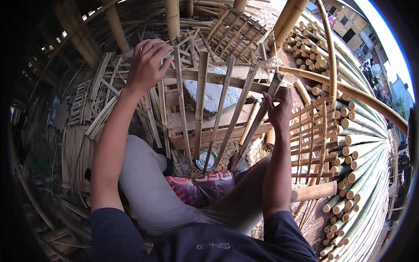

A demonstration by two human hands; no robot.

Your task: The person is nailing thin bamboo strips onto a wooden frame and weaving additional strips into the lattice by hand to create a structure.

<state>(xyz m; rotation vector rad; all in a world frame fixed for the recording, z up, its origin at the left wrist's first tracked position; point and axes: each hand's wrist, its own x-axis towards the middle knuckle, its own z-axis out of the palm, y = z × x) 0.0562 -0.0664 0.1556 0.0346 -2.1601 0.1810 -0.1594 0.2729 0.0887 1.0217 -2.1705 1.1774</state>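
Cloth (196,194), red and black, lies between the bent knees at 6 o'clock, just below the feet of a fan of upright slats (200,96). These split slats, the pieces being worked, stand from the centre up toward 12 o'clock, with a cross strip (214,78) running across near their tops. At 2 o'clock the right hand (280,107) is closed around the upper part of a dark slat (256,125), near the strip's end. At about 11 o'clock the left hand (150,65) has loosely curled fingers beside the strip's other end; whether it grasps anything cannot be told.

Good handling probably means gripping the dark slat close to the crossing, keeping the strip level, spacing the slats evenly and minding splintery edges.

Behind the slats, a pale stone block (212,98) sits near rough boards (207,124), and shavings (264,150) litter the ground. A lattice panel (322,144) stands at 3 o'clock; beyond it, cut bamboo poles (362,142) are piled from 2 to 5 o'clock. A bamboo post (172,19) rises near 11 o'clock, with buildings (353,22) farthest off toward 2 o'clock.
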